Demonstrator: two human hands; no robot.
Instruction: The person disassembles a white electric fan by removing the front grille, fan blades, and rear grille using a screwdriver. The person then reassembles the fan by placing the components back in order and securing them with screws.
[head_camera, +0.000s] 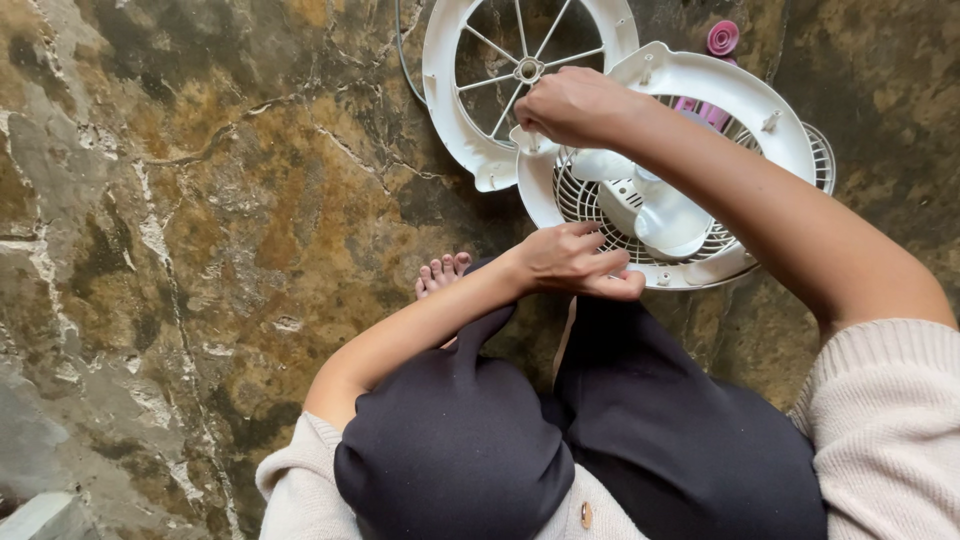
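Head view: both hands' fingers (590, 262) curl, gripping the white fan housing (700, 80) rim.

A person in a cream ribbed-knit sweater (890, 420), sleeves pushed above the elbows, and dark navy trousers (600, 430). One small round button (586, 515) shows at the sweater's front. The left hand (575, 262), right hand (575, 105) and one foot (443, 272) are bare.

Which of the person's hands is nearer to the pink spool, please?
Right. The right hand rests on the fan housing's far rim, left of the pink spool. The left hand grips the near rim, farther away.
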